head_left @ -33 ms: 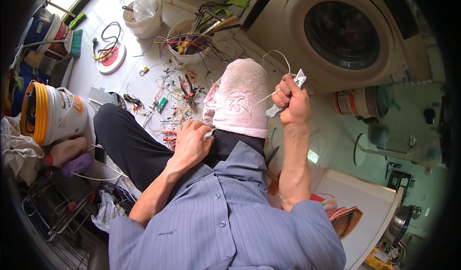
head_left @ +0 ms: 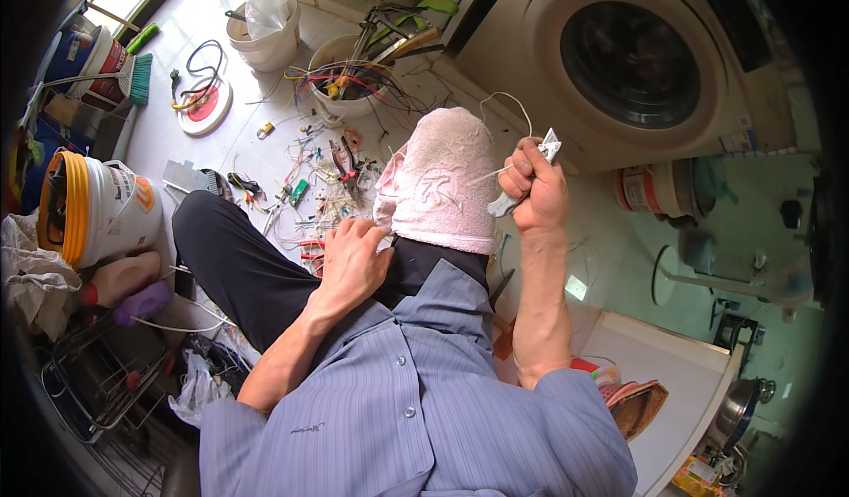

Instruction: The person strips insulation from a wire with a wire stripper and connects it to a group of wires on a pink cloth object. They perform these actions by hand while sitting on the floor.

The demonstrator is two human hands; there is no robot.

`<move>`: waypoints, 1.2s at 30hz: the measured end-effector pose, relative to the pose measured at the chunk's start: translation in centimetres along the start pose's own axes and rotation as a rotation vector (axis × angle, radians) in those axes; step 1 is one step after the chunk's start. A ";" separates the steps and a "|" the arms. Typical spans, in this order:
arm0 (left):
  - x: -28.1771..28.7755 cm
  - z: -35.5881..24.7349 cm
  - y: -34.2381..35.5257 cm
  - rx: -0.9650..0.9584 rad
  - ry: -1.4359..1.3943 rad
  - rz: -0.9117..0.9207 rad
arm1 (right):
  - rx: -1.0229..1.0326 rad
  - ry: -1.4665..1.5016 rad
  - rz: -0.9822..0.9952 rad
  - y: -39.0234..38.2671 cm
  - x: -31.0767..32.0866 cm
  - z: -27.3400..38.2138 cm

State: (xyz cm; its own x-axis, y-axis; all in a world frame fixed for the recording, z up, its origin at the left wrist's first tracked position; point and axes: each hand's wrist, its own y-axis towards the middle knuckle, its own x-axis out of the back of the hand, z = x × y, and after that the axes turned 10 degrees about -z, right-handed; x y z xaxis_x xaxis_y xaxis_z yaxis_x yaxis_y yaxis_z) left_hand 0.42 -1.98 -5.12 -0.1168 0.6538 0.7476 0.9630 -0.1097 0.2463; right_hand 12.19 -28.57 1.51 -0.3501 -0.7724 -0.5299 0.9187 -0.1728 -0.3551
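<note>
A pink towel (head_left: 442,174) with a raised pattern covers my bent knee. To its right, my right hand (head_left: 536,183) is closed round what looks like a grey utility knife (head_left: 502,205), its pale, pointed end (head_left: 550,146) sticking out above the fist. A thin white wire (head_left: 506,95) loops up behind the towel and down to the same hand, and a short length crosses the towel's right side. My left hand (head_left: 354,263) lies at the towel's lower left edge with its fingers curled. Something small and pale shows by its thumb, too hidden to name.
Pliers (head_left: 343,156) and wire scraps lie on the floor past my left knee. Beyond stand a bucket of coloured wires and tools (head_left: 340,99) and a pale bucket with a plastic bag (head_left: 270,50). A washing machine (head_left: 495,46) is at the far right, a white bucket (head_left: 128,210) at left.
My right hand has shifted very slightly left with the knife, and the wire loop has moved a little with it. The left hand stays in place.
</note>
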 end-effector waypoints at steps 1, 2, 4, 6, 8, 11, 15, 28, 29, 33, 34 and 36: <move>-0.1 -0.4 0.4 0.070 -0.022 0.075 | -0.008 0.017 0.009 0.2 0.3 -0.3; -0.2 -1.0 0.9 0.053 -0.068 0.024 | -0.019 0.021 0.013 0.1 0.4 -0.6; -0.8 -2.2 2.4 0.013 -0.165 -0.085 | -0.032 0.026 0.023 0.0 0.5 -0.8; -1.6 -3.1 4.0 -0.017 -0.271 -0.131 | -0.052 0.051 0.044 0.1 0.7 -0.8; -1.9 -4.4 5.6 0.012 -0.342 -0.118 | -0.060 0.072 0.051 0.1 0.6 -0.8; -3.0 -5.4 7.5 -0.053 -0.330 -0.200 | -0.062 0.090 0.040 -0.3 0.1 -0.6; -4.2 -5.2 8.8 -0.058 -0.399 -0.146 | -0.070 0.092 0.028 -0.6 -0.5 -0.7; -3.5 -6.3 7.6 0.434 -0.692 0.056 | -0.012 0.058 -0.042 -0.5 -0.3 -2.6; -3.1 -6.1 7.6 0.464 -0.689 0.083 | -0.004 0.045 -0.060 -0.8 -0.7 -2.8; -2.6 -4.7 6.9 0.546 -0.747 0.193 | -0.023 0.025 -0.042 -0.9 -1.2 -3.4; -2.7 -4.4 6.7 0.558 -0.778 0.221 | -0.027 0.007 -0.047 -1.0 -1.6 -3.6; -2.4 -4.6 6.2 0.762 -1.123 0.274 | 0.002 -0.029 -0.069 -0.7 -1.9 -3.3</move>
State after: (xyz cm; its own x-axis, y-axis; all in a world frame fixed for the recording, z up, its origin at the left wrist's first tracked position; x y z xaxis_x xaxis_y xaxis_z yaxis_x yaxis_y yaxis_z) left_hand 5.56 -7.63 -2.54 0.0017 0.9642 -0.2651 0.8595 -0.1369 -0.4924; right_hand 11.58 -24.97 0.21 -0.4070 -0.7758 -0.4821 0.8930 -0.2270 -0.3886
